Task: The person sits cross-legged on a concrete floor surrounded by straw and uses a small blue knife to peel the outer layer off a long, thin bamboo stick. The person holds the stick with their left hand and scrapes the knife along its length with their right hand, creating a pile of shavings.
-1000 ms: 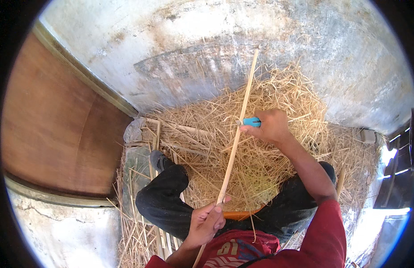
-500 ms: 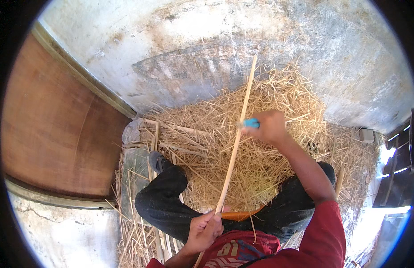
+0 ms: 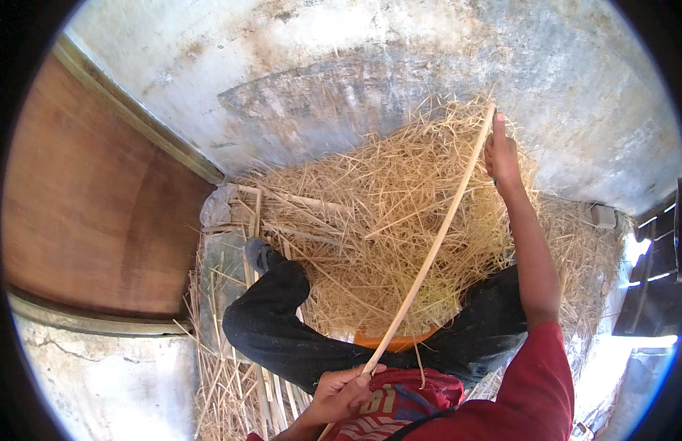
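A long pale bamboo strip (image 3: 438, 246) slants from my lap up to the far right. My left hand (image 3: 342, 393) is closed round its near part, low in front of my shirt. At the far tip of the strip is my right hand (image 3: 502, 156), arm stretched out, fingers curled and thumb pointing up along the strip. Only a speck of the blue-handled tool (image 3: 494, 181) shows below those curled fingers; its working end is mostly hidden. Under the strip, between my bent legs, lies a heap of thin shavings (image 3: 400, 213).
An orange object (image 3: 400, 341) shows partly between my thighs. More strips (image 3: 271, 397) lie beside my left leg. A stained wall (image 3: 355, 95) rises behind the heap, and a brown wooden panel (image 3: 105, 206) stands at the left. A small grey block (image 3: 603, 216) sits at the right.
My right hand has moved from partway up the strip to its far tip. The strip has swung rightward at its far end. My left hand has stayed nearly in place, slightly lower.
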Demonstrator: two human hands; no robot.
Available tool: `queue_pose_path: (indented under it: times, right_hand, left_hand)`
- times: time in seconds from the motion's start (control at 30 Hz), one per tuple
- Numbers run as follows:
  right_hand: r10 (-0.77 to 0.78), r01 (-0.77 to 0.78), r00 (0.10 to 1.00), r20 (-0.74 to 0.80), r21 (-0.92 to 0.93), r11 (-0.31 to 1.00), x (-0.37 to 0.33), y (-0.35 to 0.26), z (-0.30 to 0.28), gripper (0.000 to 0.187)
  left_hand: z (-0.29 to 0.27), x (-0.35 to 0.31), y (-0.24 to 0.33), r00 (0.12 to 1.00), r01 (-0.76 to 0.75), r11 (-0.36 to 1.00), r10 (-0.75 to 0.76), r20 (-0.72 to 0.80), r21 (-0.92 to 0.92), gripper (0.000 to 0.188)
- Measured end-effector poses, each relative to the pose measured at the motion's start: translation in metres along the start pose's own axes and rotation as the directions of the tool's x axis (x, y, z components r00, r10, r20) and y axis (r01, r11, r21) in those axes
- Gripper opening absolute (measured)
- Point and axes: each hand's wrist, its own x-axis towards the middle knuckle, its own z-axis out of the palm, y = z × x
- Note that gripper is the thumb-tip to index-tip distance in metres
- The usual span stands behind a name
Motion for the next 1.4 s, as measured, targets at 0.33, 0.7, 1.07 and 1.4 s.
queue_pose_path:
  times: [0.33, 0.7, 1.07, 1.4]
  right_hand:
    - [-0.129, 0.036, 0.851, 0.509, 0.188, 0.982, -0.099, -0.027, 0.027, 0.051]
    - [-0.090, -0.315, 0.737, 0.670, 0.459, 0.831, -0.114, -0.047, 0.026, 0.031]
    - [-0.513, 0.697, 0.579, 0.633, -0.058, 0.715, -0.142, -0.039, 0.025, 0.061]
    - [-0.471, 0.823, 0.549, 0.690, -0.347, 0.450, -0.152, -0.028, 0.045, 0.077]
  left_hand:
    - [-0.007, 0.018, 0.009, 0.978, -0.209, 0.972, 0.208, 0.027, 0.105, 0.034]
    - [0.005, 0.024, 0.019, 0.988, -0.151, 0.897, 0.155, 0.024, 0.415, 0.026]
    - [0.009, 0.041, 0.031, 0.940, -0.171, 0.902, 0.269, -0.207, 0.398, 0.024]
    - [0.017, 0.055, 0.045, 0.924, -0.210, 0.893, 0.314, -0.217, 0.398, 0.023]
